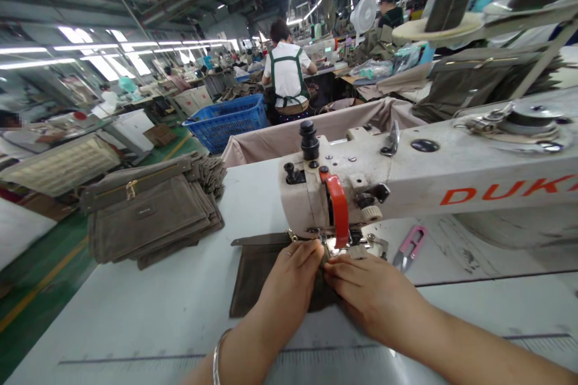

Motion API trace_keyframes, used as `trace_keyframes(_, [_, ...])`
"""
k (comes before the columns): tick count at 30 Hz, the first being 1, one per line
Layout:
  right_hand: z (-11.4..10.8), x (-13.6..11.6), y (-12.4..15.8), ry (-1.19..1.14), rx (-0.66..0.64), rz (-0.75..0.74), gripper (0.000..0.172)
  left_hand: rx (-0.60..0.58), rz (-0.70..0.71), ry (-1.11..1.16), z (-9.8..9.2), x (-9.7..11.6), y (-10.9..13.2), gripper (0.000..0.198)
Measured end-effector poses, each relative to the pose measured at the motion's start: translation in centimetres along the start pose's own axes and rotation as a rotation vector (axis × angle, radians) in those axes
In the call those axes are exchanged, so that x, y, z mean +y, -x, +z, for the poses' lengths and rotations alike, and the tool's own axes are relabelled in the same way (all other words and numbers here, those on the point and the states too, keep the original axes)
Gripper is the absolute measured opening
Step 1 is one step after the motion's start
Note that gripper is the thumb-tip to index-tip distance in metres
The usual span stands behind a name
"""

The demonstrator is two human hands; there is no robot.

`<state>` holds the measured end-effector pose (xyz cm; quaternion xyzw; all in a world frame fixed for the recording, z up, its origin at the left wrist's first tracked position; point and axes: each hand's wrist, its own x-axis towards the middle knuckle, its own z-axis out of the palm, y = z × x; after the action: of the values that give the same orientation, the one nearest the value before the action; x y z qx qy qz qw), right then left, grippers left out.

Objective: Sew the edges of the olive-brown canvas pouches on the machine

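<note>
A dark brown fabric piece point(253, 274) lies on the pale table under the head of a white sewing machine point(406, 162) with a red guard. My left hand point(298, 271) presses on the fabric just left of the needle area, its fingers held together. Close beside it, my right hand point(365, 286) has its fingers closed on the fabric's edge in front of the presser foot. The fingertips of both hands nearly meet. A metal zipper pull shows at the fabric's top edge. The needle itself is hidden.
A stack of brown zippered fabric pieces point(149, 210) sits at the table's left. Pink thread snips point(410, 248) lie right of my right hand. A ruler strip point(180, 362) runs along the front. Beyond are a blue basket point(230, 123) and a seated person point(286, 72).
</note>
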<state>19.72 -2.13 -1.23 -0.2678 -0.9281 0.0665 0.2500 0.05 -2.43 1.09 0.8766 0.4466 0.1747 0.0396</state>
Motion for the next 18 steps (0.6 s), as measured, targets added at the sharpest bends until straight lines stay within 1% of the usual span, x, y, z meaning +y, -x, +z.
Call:
trace_keyframes(6, [0.23,-0.24,-0.13,-0.013,0.056,0.000,0.020,-0.024,0.030,0.007,-0.23,-0.35,-0.15,0.036])
trace_keyframes(13, [0.18,-0.40,-0.19,-0.005,0.070,0.008,0.020,-0.034,0.039,0.034,-0.32,-0.74,-0.11,0.037])
trace_keyframes(18, [0.10,-0.17,-0.18,-0.016,0.080,0.015,0.019,-0.018,0.031,0.030,-0.41,-0.69,-0.32,0.033])
